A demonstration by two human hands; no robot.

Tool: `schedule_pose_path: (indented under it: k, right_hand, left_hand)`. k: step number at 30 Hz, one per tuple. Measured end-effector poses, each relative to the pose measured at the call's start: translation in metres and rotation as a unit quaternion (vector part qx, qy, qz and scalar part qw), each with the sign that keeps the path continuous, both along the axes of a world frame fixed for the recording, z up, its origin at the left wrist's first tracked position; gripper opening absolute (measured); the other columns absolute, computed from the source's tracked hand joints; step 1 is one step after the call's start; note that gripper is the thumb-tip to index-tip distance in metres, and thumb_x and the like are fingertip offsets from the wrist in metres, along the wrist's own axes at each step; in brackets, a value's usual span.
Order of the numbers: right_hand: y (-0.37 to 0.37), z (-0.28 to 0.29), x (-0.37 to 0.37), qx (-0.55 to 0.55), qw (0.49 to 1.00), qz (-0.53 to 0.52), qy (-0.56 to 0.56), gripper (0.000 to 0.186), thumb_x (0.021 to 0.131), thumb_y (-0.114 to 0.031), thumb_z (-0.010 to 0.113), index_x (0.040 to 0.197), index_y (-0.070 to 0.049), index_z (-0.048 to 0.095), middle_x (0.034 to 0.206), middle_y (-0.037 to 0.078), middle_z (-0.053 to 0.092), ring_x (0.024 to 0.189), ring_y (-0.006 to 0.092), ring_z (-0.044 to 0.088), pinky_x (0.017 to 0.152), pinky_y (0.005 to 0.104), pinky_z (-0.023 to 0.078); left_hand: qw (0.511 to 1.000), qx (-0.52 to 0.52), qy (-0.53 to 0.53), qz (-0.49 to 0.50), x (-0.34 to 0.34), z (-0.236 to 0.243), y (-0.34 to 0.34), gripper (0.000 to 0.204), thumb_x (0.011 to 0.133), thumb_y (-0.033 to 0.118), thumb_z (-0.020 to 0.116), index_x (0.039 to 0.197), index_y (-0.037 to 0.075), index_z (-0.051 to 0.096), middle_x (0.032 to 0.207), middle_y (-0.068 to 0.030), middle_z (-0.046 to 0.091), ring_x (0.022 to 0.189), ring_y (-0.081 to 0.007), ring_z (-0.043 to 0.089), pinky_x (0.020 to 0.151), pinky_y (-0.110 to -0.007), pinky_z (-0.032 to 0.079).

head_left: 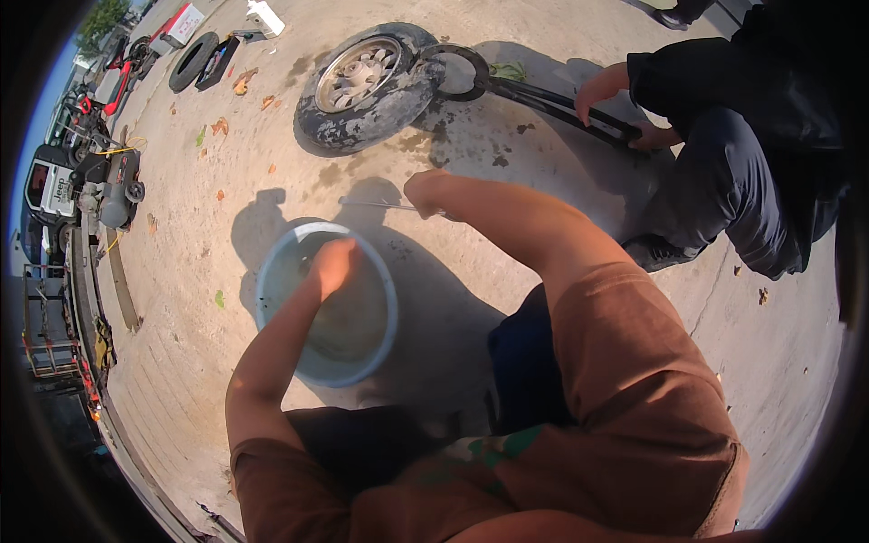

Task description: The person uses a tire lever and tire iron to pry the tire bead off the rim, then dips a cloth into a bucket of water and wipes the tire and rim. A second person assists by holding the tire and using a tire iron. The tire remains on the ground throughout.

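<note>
A round pale-blue plastic basin [380,317] of murky water sits on the concrete before me. My left hand [333,265] is down inside it, its fingertips hidden, so I cannot tell what, if anything, it holds. My right hand [427,190] is closed on a thin metal rod [371,204], held above the ground to the right of the basin. Beyond my hands lies a dusty black tyre on a metal wheel [362,118].
A co-worker [742,181] crouches at the right, hands on a long black tool [548,106] beside the tyre. Another tyre [186,68], a dark toolbox [217,63], a compressor [113,204] and vehicles stand at the left and back. A person's shoe [668,16] shows at the top.
</note>
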State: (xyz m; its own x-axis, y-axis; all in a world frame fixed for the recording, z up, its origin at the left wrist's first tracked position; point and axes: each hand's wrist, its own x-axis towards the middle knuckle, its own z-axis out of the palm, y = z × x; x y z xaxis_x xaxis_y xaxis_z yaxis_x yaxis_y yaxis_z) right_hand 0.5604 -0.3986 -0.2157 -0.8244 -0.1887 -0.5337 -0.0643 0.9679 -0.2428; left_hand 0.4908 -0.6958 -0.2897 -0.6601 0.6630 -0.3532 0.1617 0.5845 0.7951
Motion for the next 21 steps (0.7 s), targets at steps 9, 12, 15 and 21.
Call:
schedule_pose_path:
  k: [9,12,15,21]
  right_hand:
    - [-0.005,-0.013,0.008,0.003,0.999,-0.049,-0.014,0.036,0.08,-0.034,0.066,0.098,-0.003,0.071,0.097,0.016,0.07,0.09,0.0324,0.067,0.075,0.0438,0.054]
    - [-0.003,-0.028,0.008,0.019,0.998,-0.044,-0.032,0.031,0.078,-0.025,0.063,0.097,-0.002,0.072,0.097,0.016,0.07,0.09,0.0326,0.067,0.074,0.0447,0.054]
    - [-0.002,-0.045,0.007,0.046,0.998,-0.024,-0.044,0.03,0.076,-0.022,0.062,0.095,-0.001,0.072,0.096,0.017,0.07,0.09,0.0333,0.067,0.075,0.0446,0.053]
    - [-0.006,-0.064,0.011,0.064,0.994,0.022,-0.083,0.03,0.075,-0.023,0.062,0.092,0.0,0.072,0.094,0.02,0.069,0.09,0.0349,0.066,0.075,0.0449,0.053]
  left_hand:
    - [0.962,-0.103,0.189,-0.167,0.034,0.046,0.017,0.023,0.08,0.023,0.07,0.082,0.001,0.064,0.072,-0.0107,0.067,0.067,-0.0202,0.067,0.062,-0.034,0.051]
    - [0.958,-0.146,0.172,-0.174,0.039,0.054,0.019,0.024,0.079,0.025,0.071,0.082,0.003,0.066,0.073,-0.0118,0.068,0.069,-0.024,0.067,0.064,-0.037,0.052]
    - [0.964,-0.154,0.136,-0.169,0.043,0.055,0.017,0.023,0.079,0.026,0.07,0.083,0.004,0.067,0.073,-0.0126,0.068,0.071,-0.0259,0.068,0.065,-0.038,0.052]
    - [0.963,-0.17,0.127,-0.164,0.05,0.051,0.008,0.025,0.082,0.029,0.069,0.083,0.004,0.067,0.074,-0.0131,0.068,0.072,-0.0282,0.067,0.068,-0.04,0.052]
